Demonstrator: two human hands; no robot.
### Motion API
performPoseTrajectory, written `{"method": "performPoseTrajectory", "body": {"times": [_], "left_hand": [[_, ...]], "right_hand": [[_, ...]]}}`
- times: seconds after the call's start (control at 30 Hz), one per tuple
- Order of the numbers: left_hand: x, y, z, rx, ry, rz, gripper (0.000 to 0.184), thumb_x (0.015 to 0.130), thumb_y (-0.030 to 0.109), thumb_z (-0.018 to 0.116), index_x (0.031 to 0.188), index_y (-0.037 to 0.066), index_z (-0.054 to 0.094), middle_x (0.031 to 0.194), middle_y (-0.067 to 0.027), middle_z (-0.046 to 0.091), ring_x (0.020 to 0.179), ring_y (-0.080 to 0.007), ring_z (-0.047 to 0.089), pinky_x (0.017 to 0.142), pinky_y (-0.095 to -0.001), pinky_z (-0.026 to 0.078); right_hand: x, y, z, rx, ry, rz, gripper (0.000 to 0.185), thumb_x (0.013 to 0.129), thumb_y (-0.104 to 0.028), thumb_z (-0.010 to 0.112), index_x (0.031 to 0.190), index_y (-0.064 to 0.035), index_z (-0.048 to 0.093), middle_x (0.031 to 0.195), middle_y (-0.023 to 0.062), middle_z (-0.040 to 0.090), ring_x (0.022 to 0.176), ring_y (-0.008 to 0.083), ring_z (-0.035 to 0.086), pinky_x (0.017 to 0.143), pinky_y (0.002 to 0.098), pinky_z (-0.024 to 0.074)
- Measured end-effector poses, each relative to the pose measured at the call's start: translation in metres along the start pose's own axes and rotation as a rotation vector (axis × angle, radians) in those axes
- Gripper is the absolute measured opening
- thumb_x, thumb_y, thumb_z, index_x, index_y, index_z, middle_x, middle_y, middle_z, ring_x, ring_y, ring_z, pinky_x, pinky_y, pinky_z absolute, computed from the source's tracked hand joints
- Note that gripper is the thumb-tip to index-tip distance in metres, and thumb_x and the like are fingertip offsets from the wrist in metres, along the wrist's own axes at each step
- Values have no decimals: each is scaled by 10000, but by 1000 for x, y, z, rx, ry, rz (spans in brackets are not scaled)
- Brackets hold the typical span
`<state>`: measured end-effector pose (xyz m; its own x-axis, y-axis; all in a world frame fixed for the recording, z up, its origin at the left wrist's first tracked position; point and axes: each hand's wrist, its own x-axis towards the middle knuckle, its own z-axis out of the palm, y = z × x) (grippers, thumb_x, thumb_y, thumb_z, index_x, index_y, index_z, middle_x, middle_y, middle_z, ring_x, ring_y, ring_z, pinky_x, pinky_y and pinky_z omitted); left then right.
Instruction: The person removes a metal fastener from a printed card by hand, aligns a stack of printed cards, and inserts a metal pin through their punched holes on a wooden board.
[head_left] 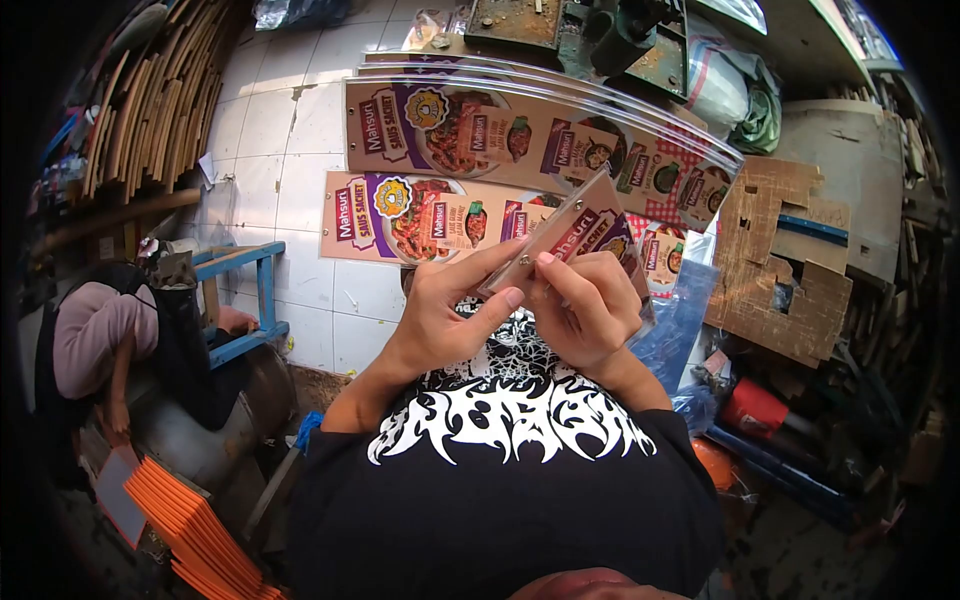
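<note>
Close to my chest, a printed Mahsuri panel is held up at a slant between both hands. My left hand pinches its lower corner between thumb and fingers. My right hand has curled fingers, with the thumb tip at the panel's edge beside a small metal rivet. Beyond the hands lies a stack of similar long panels with clear edges. Another printed panel lies just nearer, partly behind my left hand and the held panel.
Wooden strips are piled at the upper left. A co-worker sits at the left near a blue frame and orange sheets. A worn wooden board lies at the right, and a metal machine stands at the top.
</note>
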<state>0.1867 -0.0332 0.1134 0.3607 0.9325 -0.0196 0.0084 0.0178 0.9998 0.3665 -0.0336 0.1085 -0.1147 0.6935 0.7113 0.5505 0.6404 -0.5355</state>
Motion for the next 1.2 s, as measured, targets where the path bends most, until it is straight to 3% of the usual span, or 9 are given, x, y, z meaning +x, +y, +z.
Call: {"method": "performPoseTrajectory", "body": {"times": [0.17,0.6,0.67,0.77,0.93,1.03,1.07,1.1,1.2], "left_hand": [[1,4,1,172,15,131,485,809,6,653,1284,-35,563,830,-187,695,704,-228,704,637,-287,525],[2,3,1,335,37,377,493,792,-14,652,1273,-69,558,767,-177,692,647,-228,699,599,-293,512],[1,4,-1,335,-27,290,499,786,-57,630,1275,-103,539,877,-216,708,738,-176,708,640,-247,526],[-3,-3,8,144,65,162,476,798,-8,652,1258,-86,558,774,-163,692,685,-177,696,628,-270,523],[-4,-7,7,-57,85,-10,401,849,-10,620,1235,-102,559,873,-164,699,743,-164,697,671,-270,556],[-3,-10,4,-198,109,-92,360,883,-3,593,1225,-106,555,943,-162,687,780,-161,684,699,-274,571],[-4,-11,2,-258,114,-134,347,897,4,583,1224,-108,548,981,-160,676,816,-158,675,719,-274,573],[-4,-13,0,-317,118,-175,336,911,12,574,1223,-109,542,1019,-157,665,851,-156,665,738,-274,576],[-5,-22,-9,-379,99,-243,347,917,32,577,1231,-107,528,1048,-158,650,895,-164,653,751,-275,570]], "right_hand": [[-1,-1,-1,-24,-18,-19,415,614,64,743,1021,18,679,721,39,556,568,190,551,482,284,438],[1,-7,-8,-89,-112,-76,419,600,37,741,1014,38,679,719,38,529,565,184,528,478,288,428],[2,-6,-7,-95,-118,-63,411,609,46,734,1016,31,675,716,41,529,567,188,527,482,290,431],[-1,-6,-3,-57,-89,11,387,635,64,721,1015,15,666,715,50,538,576,195,532,493,291,436],[-11,0,4,117,41,172,313,703,80,714,993,-16,647,737,74,578,599,204,557,507,284,440],[-5,9,-6,9,148,284,209,745,52,732,923,-22,651,763,93,615,716,236,596,631,324,478],[-7,11,-12,13,156,440,165,748,35,734,888,-19,664,778,88,635,826,252,630,795,372,485],[-7,20,-18,13,158,441,165,748,35,734,888,-19,664,778,88,635,826,252,630,795,372,485],[-9,57,-43,70,-49,527,132,739,34,711,855,-24,687,895,106,698,992,251,656,1037,466,371]]}}
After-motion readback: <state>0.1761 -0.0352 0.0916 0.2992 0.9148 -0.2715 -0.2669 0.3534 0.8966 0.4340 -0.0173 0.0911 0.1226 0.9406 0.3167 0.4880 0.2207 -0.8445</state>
